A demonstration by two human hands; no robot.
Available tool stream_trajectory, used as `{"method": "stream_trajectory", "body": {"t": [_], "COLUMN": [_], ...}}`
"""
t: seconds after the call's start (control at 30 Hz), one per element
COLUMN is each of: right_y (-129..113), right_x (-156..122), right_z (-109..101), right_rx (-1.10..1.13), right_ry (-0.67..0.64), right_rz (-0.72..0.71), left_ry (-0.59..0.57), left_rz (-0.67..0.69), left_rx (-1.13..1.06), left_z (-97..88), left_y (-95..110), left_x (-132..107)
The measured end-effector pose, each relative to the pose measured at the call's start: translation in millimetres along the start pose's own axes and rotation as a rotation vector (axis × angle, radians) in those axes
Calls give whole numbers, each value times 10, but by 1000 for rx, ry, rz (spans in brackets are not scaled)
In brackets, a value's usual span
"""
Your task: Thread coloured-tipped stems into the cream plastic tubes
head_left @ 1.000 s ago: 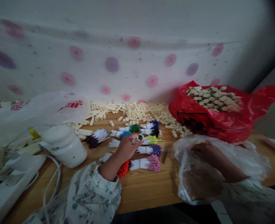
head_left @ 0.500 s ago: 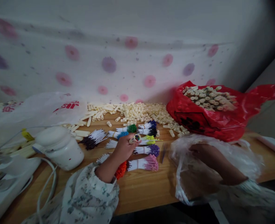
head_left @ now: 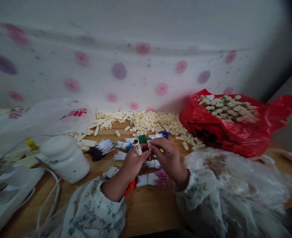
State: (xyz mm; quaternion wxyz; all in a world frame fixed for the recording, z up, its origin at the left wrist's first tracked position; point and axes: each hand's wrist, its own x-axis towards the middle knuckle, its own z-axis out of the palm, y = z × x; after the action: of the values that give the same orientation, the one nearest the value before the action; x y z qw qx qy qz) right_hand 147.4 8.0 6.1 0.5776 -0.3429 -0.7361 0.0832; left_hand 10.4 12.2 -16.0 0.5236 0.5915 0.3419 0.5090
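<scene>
My left hand (head_left: 133, 165) is closed around a cream plastic tube (head_left: 137, 148) that stands up, tilted, with coloured bits showing in its open top. Right beside it, my right hand (head_left: 168, 158) pinches something small and pale, too small to name, against the left fingertips. Under and around both hands lie bundles of thin white sticks with coloured tips: a pink-tipped bundle (head_left: 152, 178), an orange-tipped bundle (head_left: 129, 187), a green-tipped bundle (head_left: 142, 138) and a dark-tipped bundle (head_left: 102, 149). My hands partly cover several of these bundles.
A heap of short cream slotted pieces (head_left: 155, 121) lies along the back. A red bag (head_left: 210, 132) of filled tubes and a clear plastic bag (head_left: 250, 175) sit at right. At left are a white jar (head_left: 65, 162), a power strip (head_left: 14, 195) and a white bag (head_left: 49, 115).
My right hand has come out of the clear bag and moved left to meet my left hand. The tube in my left hand now points more upward. The view has shifted slightly.
</scene>
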Motion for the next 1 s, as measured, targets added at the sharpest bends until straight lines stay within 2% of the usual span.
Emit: {"method": "stream_trajectory", "body": {"t": [0.13, 0.3, 0.4, 0.53, 0.7, 0.9, 1.0], "right_y": [118, 256, 277, 248, 231, 243, 260], "right_x": [-33, -20, 16, 37, 16, -25, -30], "right_z": [87, -110, -242, -277, -237, -184, -175], "right_rx": [85, 189, 173, 118, 28, -329, -298], "right_ry": [5, 8, -91, -236, -269, -347, -382], "right_rz": [72, 254, 214, 97, 42, 74, 117], "left_ry": [76, 142, 146, 129, 120, 122, 117], "left_rz": [-22, -26, 3, 39, 99, 248, 255], "left_rx": [47, 231, 279, 352, 474, 682, 710], "left_z": [-17, -35, -56, -75, -66, -67, -82], "left_y": [-27, 51, 75, 64, 85, 53, 22], "left_x": [30, 24, 21, 25, 22, 13, 24]}}
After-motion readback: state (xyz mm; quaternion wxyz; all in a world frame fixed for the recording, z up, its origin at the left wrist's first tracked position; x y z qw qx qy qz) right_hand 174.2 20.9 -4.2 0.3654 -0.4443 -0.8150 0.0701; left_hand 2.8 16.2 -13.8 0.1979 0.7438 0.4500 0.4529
